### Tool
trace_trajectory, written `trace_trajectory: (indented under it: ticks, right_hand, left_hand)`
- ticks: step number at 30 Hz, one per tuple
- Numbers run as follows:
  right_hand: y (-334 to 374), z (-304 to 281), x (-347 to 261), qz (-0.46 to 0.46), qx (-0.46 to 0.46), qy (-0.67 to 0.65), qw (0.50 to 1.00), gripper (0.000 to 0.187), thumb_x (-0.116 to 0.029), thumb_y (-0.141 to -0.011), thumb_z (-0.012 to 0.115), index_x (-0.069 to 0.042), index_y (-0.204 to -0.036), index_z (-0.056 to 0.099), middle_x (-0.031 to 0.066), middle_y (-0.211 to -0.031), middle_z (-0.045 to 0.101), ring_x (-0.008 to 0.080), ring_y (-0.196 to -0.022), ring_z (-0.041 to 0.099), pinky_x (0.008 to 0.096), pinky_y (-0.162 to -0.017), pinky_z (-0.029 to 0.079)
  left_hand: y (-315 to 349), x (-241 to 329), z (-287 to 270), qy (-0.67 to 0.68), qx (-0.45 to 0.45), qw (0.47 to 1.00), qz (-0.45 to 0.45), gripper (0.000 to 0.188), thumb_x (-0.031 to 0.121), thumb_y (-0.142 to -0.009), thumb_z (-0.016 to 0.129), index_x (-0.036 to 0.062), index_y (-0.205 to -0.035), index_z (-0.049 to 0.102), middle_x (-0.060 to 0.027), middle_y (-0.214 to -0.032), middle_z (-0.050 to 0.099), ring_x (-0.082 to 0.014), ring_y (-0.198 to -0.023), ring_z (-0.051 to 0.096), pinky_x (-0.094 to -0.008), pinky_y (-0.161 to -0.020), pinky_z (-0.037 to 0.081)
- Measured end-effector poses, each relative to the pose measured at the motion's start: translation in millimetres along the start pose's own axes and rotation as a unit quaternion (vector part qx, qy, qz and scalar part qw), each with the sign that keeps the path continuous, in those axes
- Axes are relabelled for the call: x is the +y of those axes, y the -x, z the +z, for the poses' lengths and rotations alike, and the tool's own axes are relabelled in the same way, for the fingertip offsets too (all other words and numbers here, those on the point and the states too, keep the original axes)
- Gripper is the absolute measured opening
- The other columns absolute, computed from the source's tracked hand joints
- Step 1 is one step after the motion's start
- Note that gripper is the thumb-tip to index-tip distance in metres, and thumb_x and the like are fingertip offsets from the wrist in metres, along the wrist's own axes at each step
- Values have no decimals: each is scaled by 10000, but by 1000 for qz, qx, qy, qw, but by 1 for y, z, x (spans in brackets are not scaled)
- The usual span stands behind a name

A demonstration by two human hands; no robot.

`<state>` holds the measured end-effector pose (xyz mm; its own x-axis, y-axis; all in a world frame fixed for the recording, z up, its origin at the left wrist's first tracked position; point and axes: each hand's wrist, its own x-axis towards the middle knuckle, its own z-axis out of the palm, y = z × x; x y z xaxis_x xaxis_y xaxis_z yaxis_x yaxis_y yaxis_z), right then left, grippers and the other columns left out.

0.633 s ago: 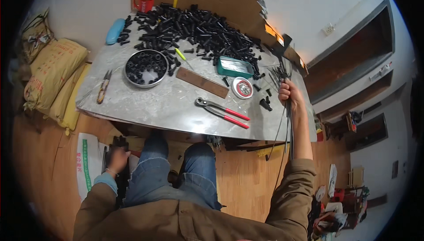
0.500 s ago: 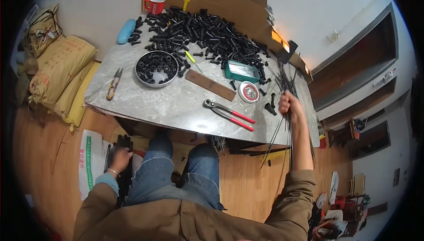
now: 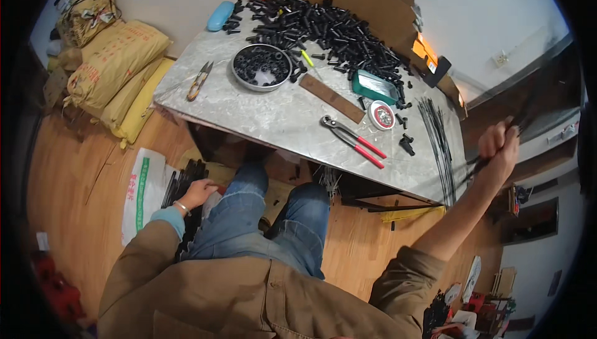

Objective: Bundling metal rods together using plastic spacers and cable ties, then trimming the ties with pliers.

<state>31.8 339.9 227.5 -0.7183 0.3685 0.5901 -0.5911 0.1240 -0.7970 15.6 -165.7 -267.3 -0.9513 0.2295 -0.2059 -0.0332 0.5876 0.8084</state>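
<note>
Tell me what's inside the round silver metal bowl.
Small black parts, some ring-shaped, lie in the round silver metal bowl. A pale patch of bottom shows near the front; the parts cover the rest.

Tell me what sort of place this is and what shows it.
Probably a small home workshop or hand-assembly corner: the grey table bears a heap of black bolt-like parts and red-handled pincers, with full sacks stacked beside it.

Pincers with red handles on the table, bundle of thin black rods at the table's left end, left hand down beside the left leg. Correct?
No: the head view shows the bundle of thin black rods at the right end of the table. Pincers and left hand are as you said.
</note>
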Motion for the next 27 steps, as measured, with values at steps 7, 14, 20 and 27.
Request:
trace_trajectory:
  ticks: [7,14,20,27]
  right_hand:
    - [-7,120,38,-60,-34,-88,994,210,-232,-999,475,-28,-1020,519,20,-720,427,113,-589,372,269,-510,342]
    - [28,178,132,-101,-38,24,994,175,-188,-989,454,-59,-872,464,7,-611,430,99,-490,414,238,-448,355]
    - [37,181,183,-10,-38,74,997,175,-229,-974,520,-82,-893,473,-4,-642,450,82,-497,440,226,-447,385]
    - [45,145,217,13,-78,130,988,162,-200,-986,454,-61,-903,467,-23,-608,436,71,-472,417,232,-412,357]
  left_hand:
    - [27,3,-13,15,-25,999,-31,358,264,-835,652,-20,-1054,648,-219,-996,666,-322,-941,654,-367,-824,507]
    - [53,-28,-23,3,-6,998,-59,350,255,-828,648,-18,-1048,651,-217,-960,672,-320,-923,663,-370,-817,514]
    - [46,-42,-11,-21,-21,999,-46,331,264,-824,650,5,-1029,666,-213,-984,665,-345,-944,647,-394,-830,512]
    - [42,-20,-20,-14,-20,999,-24,308,270,-825,637,19,-997,683,-207,-967,670,-347,-938,645,-390,-822,513]
